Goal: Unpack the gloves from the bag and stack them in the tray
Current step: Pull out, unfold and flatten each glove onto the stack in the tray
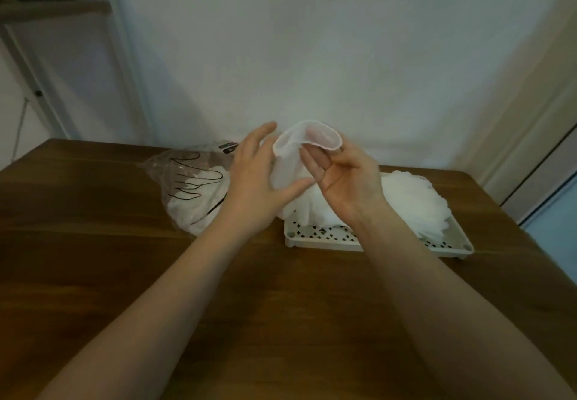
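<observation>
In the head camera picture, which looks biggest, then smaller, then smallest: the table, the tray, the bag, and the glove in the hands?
1. The table, by far.
2. The tray, though gloves and an arm hide part of it.
3. The bag, close to the tray, so that order is unsure.
4. The glove held up in both hands.

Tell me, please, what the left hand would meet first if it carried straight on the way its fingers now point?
The left hand points up and rightward, and it already touches the glove held between both hands. Beyond the glove, the next thing is probably the right hand, though one view leaves depth uncertain.
</observation>
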Demonstrator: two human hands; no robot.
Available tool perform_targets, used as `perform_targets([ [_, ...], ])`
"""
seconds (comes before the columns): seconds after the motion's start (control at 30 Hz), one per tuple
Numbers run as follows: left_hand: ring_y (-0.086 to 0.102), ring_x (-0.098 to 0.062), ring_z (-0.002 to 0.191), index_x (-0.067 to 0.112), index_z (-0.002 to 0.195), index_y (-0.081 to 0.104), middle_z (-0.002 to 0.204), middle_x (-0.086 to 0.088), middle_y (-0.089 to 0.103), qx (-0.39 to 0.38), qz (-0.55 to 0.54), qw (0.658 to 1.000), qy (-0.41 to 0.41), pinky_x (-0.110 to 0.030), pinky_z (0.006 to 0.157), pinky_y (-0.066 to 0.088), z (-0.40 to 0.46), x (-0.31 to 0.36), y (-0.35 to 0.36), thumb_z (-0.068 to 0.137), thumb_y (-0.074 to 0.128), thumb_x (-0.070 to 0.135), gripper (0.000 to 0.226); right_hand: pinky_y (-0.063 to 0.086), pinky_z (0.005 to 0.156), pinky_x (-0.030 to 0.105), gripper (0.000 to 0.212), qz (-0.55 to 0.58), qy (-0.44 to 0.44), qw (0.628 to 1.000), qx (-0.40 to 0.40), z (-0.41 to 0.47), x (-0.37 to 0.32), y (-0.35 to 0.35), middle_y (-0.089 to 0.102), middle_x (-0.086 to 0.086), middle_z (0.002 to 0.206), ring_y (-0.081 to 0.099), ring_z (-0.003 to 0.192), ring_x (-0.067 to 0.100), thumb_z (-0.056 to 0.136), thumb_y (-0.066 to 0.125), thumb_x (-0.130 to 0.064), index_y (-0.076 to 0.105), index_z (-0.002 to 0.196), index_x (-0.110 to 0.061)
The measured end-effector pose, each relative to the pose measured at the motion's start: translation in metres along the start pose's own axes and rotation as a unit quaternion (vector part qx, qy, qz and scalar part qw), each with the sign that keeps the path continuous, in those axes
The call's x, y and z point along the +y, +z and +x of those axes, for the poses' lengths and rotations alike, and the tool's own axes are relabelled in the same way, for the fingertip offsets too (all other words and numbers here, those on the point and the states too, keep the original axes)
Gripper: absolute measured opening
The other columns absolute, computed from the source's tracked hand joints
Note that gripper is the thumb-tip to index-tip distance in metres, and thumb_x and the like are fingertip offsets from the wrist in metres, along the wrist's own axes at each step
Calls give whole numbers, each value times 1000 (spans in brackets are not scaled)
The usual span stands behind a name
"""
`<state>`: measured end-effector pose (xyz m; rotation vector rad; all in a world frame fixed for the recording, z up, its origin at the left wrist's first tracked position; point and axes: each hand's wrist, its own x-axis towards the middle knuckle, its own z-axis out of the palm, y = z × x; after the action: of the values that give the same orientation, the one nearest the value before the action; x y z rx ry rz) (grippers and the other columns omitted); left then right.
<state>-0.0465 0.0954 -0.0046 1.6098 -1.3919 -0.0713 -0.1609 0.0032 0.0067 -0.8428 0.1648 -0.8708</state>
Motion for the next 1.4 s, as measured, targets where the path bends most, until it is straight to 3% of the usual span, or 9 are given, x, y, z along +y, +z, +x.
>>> perform_targets([
  [0.13,53,6,70,26,87,56,81,15,58,54,-142,986,-66,-16,63,44,16,31,-5,87,62,26,6,47,64,22,13,-220,-33,974,37,-5,-13,3,64,-2,68,58,65,9,92,50,-4,63,91,-8],
  [0.4,56,-9,69,19,80,58,77,5,61,48,-223,964,-135,-25,63,47,25,70,6,94,52,27,17,47,92,38,39,-341,27,936,80,-18,-34,-10,68,12,112,64,104,25,95,50,-36,64,114,-5],
  [0.57,59,-20,77,6,98,57,89,-9,62,0,-515,814,-270,-29,63,53,38,75,15,97,43,15,17,49,73,36,18,-380,36,921,79,-34,-50,-30,68,15,90,63,78,24,91,59,-16,61,91,2],
  [0.7,62,-24,96,4,123,53,126,-15,58,-103,-570,755,-309,-32,73,56,40,59,26,91,49,31,42,50,72,33,13,-333,45,938,79,-40,-72,-46,67,1,80,63,74,17,94,54,-15,59,82,-12],
  [0.83,68,-24,72,15,95,64,87,-8,67,-280,-548,725,-308,-30,62,57,39,52,37,37,89,46,70,46,59,24,13,-449,21,886,117,-43,-89,-55,64,-2,79,59,66,12,95,51,-21,58,85,-18],
  [0.93,67,-22,69,13,89,63,80,-7,67,-288,-511,739,-332,-31,59,57,47,51,51,25,94,36,74,42,56,24,13,-557,9,825,91,-45,-101,-64,65,2,76,57,61,12,91,57,-23,60,81,-16],
  [1.03,67,-19,74,14,90,63,85,-4,67,-275,-458,775,-338,-30,63,58,56,60,61,53,82,27,43,41,60,28,11,-628,7,776,56,-44,-116,-74,67,1,74,57,63,13,88,62,-25,63,82,-16],
  [1.23,61,-17,75,12,84,62,82,-3,66,-228,-145,938,-219,-27,66,49,70,84,87,84,67,21,10,41,60,28,17,-681,31,732,9,-39,-136,-91,69,-1,80,57,66,12,90,59,-30,66,82,-16],
  [1.4,56,-16,67,10,83,57,77,-4,60,-160,-248,926,-236,-26,60,49,79,69,93,95,53,24,18,49,65,33,29,-631,86,770,48,-31,-143,-118,68,4,78,62,69,20,87,62,-36,69,85,-8],
])
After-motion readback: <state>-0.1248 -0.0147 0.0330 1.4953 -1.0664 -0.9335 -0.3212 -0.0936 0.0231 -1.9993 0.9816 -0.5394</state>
